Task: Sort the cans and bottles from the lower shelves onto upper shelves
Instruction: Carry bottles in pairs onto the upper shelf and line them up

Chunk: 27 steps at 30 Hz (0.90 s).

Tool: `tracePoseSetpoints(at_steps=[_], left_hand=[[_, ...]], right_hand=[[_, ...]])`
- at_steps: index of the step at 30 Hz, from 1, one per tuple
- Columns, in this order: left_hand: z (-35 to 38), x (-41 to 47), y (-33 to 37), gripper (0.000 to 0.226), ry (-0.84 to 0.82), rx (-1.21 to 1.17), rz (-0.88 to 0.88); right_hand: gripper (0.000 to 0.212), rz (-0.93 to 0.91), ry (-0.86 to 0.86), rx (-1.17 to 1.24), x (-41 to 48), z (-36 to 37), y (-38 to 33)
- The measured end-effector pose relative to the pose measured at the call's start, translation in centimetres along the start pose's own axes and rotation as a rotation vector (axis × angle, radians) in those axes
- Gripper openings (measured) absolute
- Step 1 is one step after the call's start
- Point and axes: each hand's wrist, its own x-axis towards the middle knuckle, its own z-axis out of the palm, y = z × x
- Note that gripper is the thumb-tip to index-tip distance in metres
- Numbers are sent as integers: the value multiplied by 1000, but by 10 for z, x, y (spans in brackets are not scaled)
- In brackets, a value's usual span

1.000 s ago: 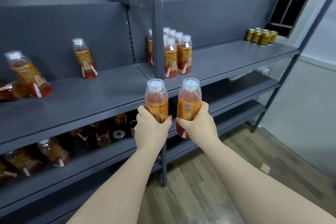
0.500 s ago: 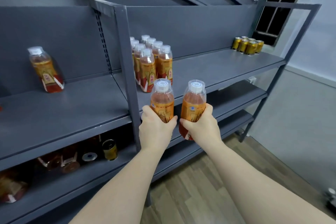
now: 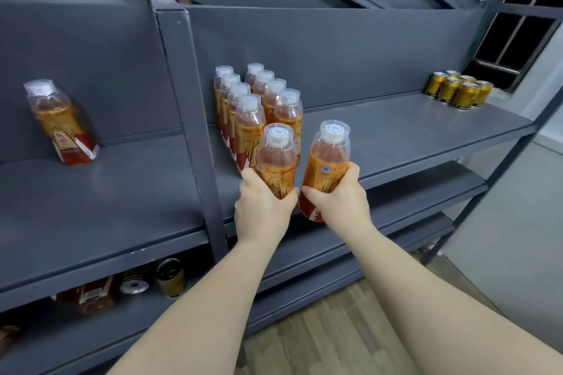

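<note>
My left hand grips an orange tea bottle with a white cap. My right hand grips a second such bottle beside it. Both bottles are upright, held over the front part of the upper shelf, just in front of two rows of matching bottles standing on it. A single bottle stands on the shelf section to the left. On the lower shelf, at the left, lie cans and bottles in shadow.
A group of gold cans stands at the far right end of the upper shelf. A grey upright post splits the shelf sections, close to my left hand. Wooden floor lies below, a dark window at upper right.
Both hands carried their bottles forward and up, closer to the two rows on the upper shelf. The view shifted right and nearer to the shelving.
</note>
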Motion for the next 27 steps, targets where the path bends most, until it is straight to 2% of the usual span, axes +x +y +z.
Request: tracePoseSetpoints(at_steps=[5,13,27], left_hand=[[14,17,4,72,81,9,-60],[33,35,9,78,183,22,-194],[49,47,7,95,210,105,-222]], right_hand=[[58,-45,-81,35,37,6,5],[65,-121,-204,19,81,16,14],[81,-167,-295,74,100,27,22]])
